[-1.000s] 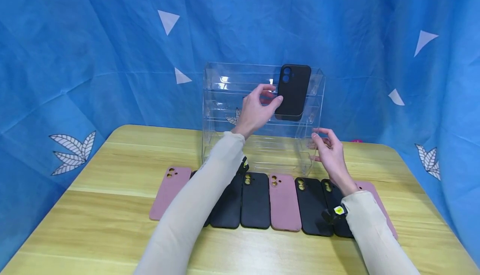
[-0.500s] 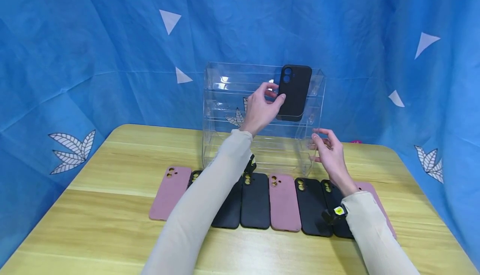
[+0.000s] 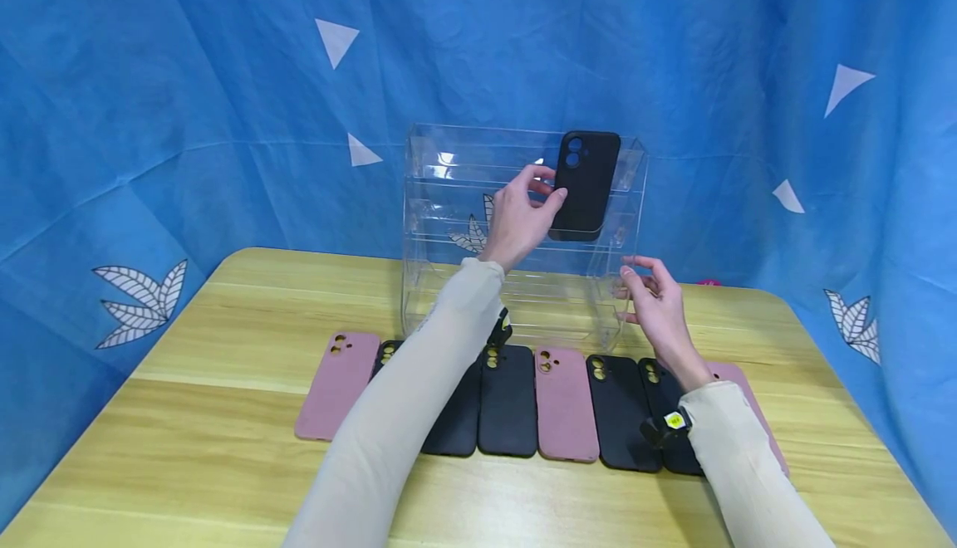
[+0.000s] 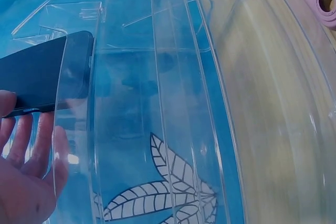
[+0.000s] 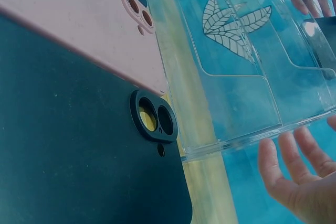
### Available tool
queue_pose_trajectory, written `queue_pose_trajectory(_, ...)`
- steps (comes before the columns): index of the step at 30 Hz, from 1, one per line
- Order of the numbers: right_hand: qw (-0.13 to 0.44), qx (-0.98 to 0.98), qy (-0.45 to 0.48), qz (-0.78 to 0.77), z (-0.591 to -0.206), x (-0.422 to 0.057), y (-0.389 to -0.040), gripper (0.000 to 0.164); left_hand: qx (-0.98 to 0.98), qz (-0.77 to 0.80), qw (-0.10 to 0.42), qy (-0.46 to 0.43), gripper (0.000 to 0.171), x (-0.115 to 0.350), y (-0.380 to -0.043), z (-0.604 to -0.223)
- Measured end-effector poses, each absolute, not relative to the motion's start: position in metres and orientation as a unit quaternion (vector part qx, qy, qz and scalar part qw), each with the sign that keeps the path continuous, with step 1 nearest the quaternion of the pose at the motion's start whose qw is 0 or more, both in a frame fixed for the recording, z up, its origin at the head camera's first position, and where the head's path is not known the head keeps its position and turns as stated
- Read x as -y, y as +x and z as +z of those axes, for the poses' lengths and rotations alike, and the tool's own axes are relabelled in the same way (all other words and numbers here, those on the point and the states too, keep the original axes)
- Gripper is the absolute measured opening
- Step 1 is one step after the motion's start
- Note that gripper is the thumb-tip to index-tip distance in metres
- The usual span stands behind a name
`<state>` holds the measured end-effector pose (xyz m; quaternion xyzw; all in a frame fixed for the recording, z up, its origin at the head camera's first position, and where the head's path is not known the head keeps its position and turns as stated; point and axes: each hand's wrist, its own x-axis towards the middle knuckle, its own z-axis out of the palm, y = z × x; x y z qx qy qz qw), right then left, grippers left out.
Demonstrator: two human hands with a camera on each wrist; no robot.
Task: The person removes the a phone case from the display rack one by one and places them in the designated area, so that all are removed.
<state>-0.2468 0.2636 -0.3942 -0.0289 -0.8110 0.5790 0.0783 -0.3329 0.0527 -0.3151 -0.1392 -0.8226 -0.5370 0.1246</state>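
Observation:
In the head view, a black phone case stands in an upper tier of a clear stepped display rack, near its right end. My left hand pinches the case by its left edge. Its thumb lies on the edge in the left wrist view, and the case's lower end sits behind a clear front lip. My right hand is at the rack's right side. Seen from the right wrist, its loosely bent fingertips touch the side panel from outside.
Pink and black phone cases lie in a row on the wooden table before the rack, among them a pink case and a black case. My left sleeve partly covers the row. A blue patterned curtain hangs behind.
Over the last second my left hand shifts slightly right, up against the black case's edge. The case, the rack and my right hand stay in nearly the same place.

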Motion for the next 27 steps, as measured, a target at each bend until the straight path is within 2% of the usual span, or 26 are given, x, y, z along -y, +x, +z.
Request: queue_pose_trajectory(27, 0.075, 0.815, -0.030, 0.574, -0.395, -0.264, -0.247, 0.057, 0.750, -0.621, 0.158, -0.164, 0.030, -0.032, -0.336, -0.307)
